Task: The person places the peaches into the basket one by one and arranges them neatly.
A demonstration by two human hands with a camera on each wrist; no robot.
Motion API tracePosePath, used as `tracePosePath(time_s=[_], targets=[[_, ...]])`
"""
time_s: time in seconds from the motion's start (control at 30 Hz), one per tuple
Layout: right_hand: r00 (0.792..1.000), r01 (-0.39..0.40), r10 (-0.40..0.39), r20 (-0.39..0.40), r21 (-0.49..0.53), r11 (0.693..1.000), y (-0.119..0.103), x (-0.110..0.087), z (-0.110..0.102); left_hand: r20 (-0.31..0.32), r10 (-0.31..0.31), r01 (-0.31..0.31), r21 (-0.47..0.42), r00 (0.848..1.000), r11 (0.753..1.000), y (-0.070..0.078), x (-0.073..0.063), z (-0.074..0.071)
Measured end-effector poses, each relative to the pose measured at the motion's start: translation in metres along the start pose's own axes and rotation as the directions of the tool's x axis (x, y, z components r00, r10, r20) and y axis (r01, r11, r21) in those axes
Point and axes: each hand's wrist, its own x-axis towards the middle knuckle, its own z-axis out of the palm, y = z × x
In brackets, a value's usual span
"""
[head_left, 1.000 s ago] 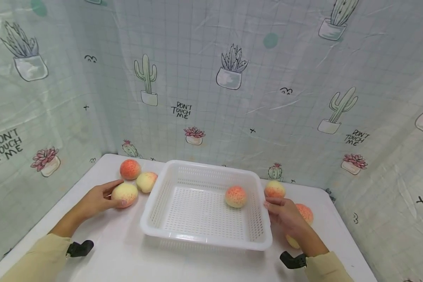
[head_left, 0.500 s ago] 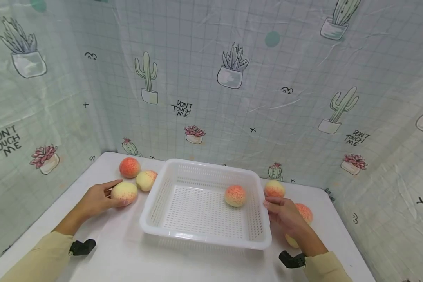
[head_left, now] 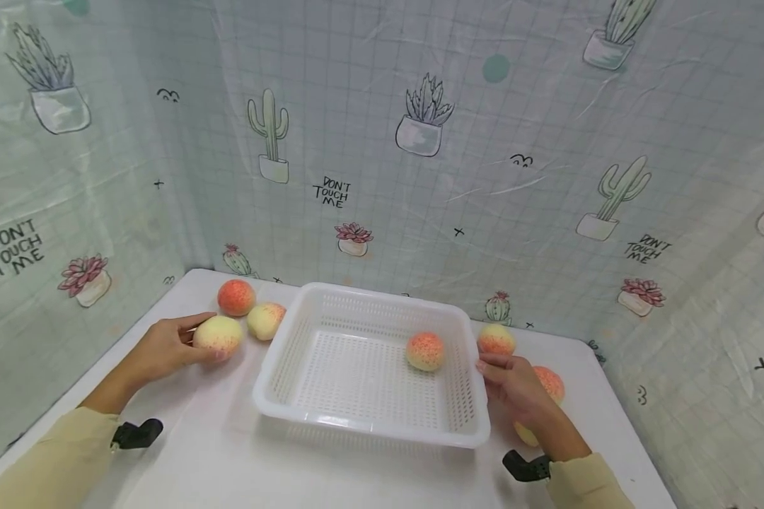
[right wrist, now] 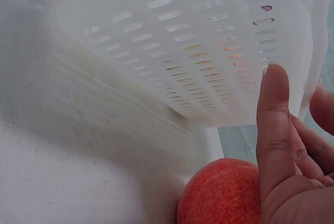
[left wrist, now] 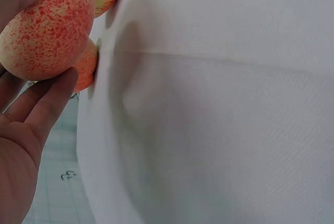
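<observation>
My left hand (head_left: 168, 344) holds a yellow and red peach (head_left: 218, 338), thumb and fingers around its sides. In the left wrist view this peach (left wrist: 49, 28) is raised off the white surface, its shadow below. A white perforated plastic basket (head_left: 369, 431) stands mid-table with one peach (head_left: 426, 351) inside, towards its right. My right hand (head_left: 518, 389) grips the basket's right rim. In the right wrist view, fingers (right wrist: 275, 125) lie along the outer wall under the rim, and another digit is at the rim's other side.
Left of the basket lie a red peach (head_left: 236, 297) and a yellow one (head_left: 266, 321). On the right, one peach (head_left: 496, 340) lies behind my right hand, and two more, a red peach (head_left: 550, 384) and a yellow one (head_left: 525, 433), are partly hidden. Cactus-print curtains (head_left: 382, 141) enclose the white table (head_left: 331, 481).
My left hand has lifted the peach from the table and moved it slightly left and up. My right hand stays at the basket rim. The head view has tilted slightly.
</observation>
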Motion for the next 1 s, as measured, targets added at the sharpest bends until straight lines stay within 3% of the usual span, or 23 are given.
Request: tracePosePath(time_s=[0.53,0.8,1.0], targets=[[1.000,0.015,-0.014,0.025,-0.041,0.999,-0.005,0.002,0.006,0.007,0.007,-0.007,0.039,1.000,0.999,0.008,-0.007,-0.028],[1.000,0.004,-0.004,0.009,-0.084,0.996,-0.002,-0.004,-0.005,0.021,0.054,-0.054,-0.004,0.998,0.999,0.027,0.005,-0.026],[0.999,0.008,-0.006,0.036,-0.059,0.998,-0.001,0.000,-0.003,0.016,0.048,-0.048,0.000,0.999,0.999,0.032,0.003,-0.029]])
